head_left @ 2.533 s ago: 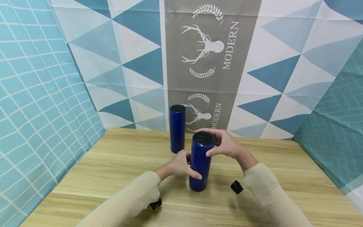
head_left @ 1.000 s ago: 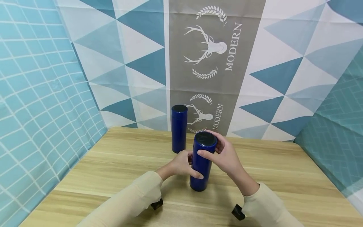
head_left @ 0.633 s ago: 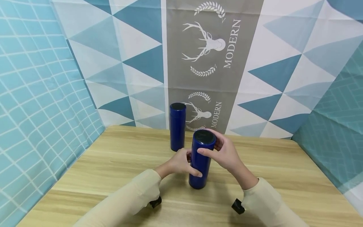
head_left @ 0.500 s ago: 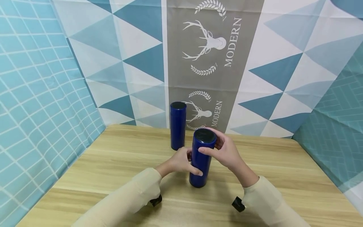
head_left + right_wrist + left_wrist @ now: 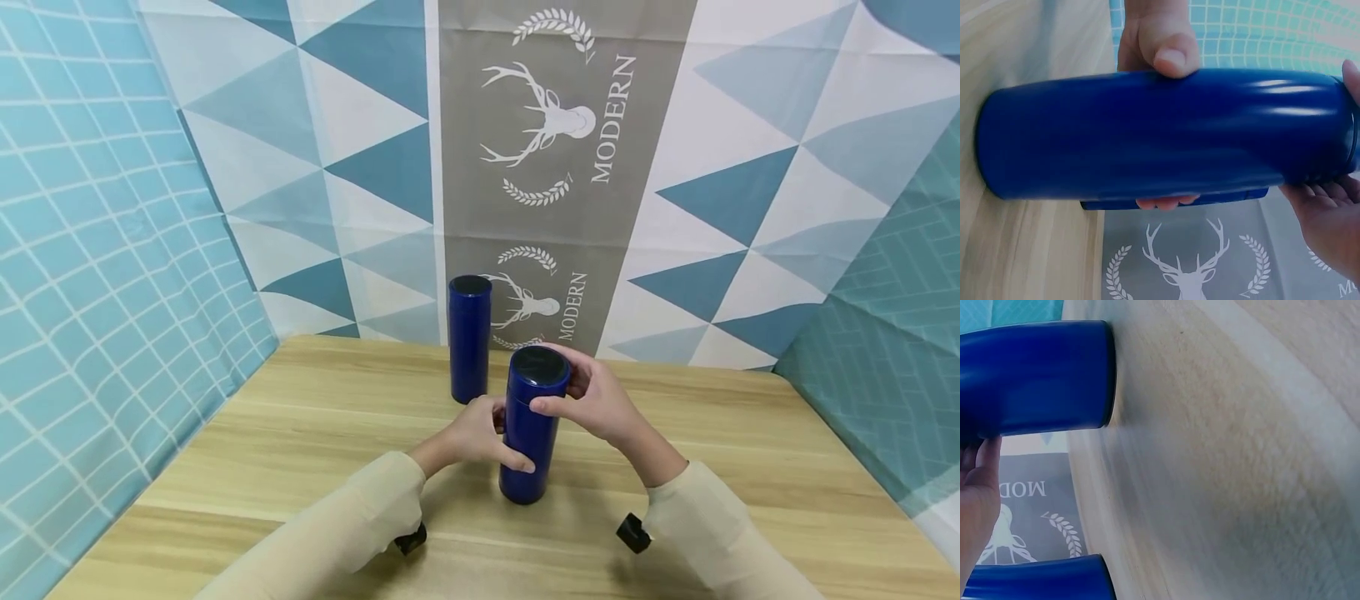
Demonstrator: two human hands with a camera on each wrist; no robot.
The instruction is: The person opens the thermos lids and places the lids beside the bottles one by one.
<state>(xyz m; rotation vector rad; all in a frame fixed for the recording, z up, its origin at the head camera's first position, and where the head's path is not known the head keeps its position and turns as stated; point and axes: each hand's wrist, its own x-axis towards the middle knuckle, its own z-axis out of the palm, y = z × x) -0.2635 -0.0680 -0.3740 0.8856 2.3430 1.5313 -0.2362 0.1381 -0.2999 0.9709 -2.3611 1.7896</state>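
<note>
Upright on pale wood-grain surface (image 5: 765, 450), well off back edge: capped glossy-blue cylindrical flask (image 5: 529, 433), clamped round body by left hand (image 5: 474, 433), round top by right hand (image 5: 602, 403). Done: two-handed grip. Apparently outstanding: release.

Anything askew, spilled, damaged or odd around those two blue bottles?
No spill or damage shows. The front bottle, held by the left hand and right hand, and the rear bottle stand upright on the table. Only the backdrop looks odd: in the head view its deer print and lettering lie sideways, and it is creased.
</note>
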